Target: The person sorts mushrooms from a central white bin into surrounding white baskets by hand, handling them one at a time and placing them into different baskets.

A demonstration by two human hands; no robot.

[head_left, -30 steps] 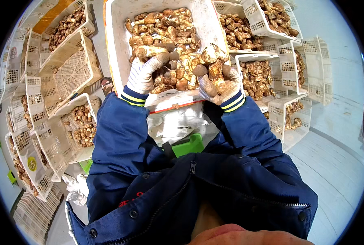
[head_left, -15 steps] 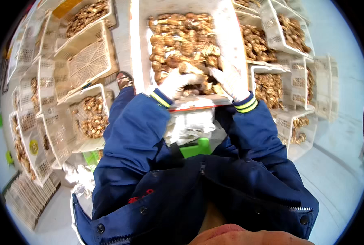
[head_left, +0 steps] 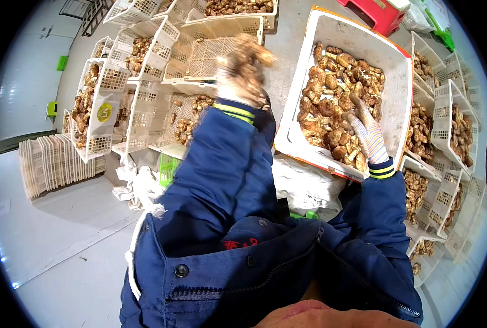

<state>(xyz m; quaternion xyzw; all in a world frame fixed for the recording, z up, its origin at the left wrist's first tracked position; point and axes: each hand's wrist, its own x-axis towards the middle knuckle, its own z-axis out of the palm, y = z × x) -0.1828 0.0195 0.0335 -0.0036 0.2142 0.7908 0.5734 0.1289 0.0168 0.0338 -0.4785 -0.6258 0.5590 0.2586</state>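
Observation:
My gloved left hand is raised over the left-hand baskets, blurred by motion, closed on mushrooms near an empty-looking perforated basket. My right hand, in a striped glove, rests among the mushrooms in a white foam box with orange edges. Its fingers are stretched forward and apart over the mushrooms, their tips partly against them.
Plastic baskets of mushrooms stand on both sides of the box. Stacked trays are at the left, white bags below the box, and a red plastic stool or crate at the back right.
My view has swung leftward. My left hand has lifted out of the box with mushrooms and moved over the left baskets; my right hand stays in the box.

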